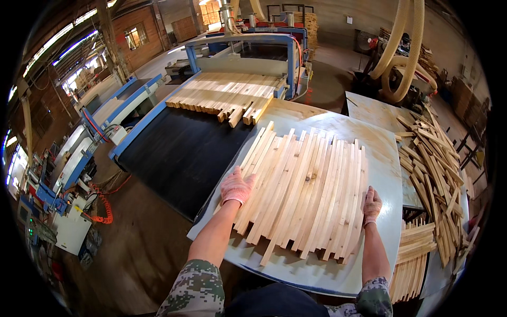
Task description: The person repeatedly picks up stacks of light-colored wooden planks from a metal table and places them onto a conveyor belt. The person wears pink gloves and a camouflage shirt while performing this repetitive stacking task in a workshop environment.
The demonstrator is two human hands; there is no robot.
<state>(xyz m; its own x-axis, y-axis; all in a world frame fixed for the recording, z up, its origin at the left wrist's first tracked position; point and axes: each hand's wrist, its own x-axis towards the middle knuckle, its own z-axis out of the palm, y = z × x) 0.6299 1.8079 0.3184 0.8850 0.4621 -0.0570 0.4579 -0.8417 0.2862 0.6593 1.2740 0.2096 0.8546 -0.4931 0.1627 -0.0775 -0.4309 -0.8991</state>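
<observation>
A row of pale wooden strips [306,185] lies side by side on a smooth grey-white tabletop [380,238], its ends uneven. My left hand [237,187], in a pinkish knit glove, presses against the row's left side with the fingers bent over the outer strips. At the opposite side my right hand [372,205], gloved alike, is closed with its fingers curled at the right edge; its fingertips are partly hidden. Between both hands the strips sit close together, with some gaps at the far ends.
Left of the tabletop runs a black conveyor belt [185,148], carrying another layer of strips [227,92] beneath a blue-framed machine [243,39]. At the right lie a loose heap of strips [435,169] and a neater stack [414,253]. Thick hoses [414,47] hang at the back right.
</observation>
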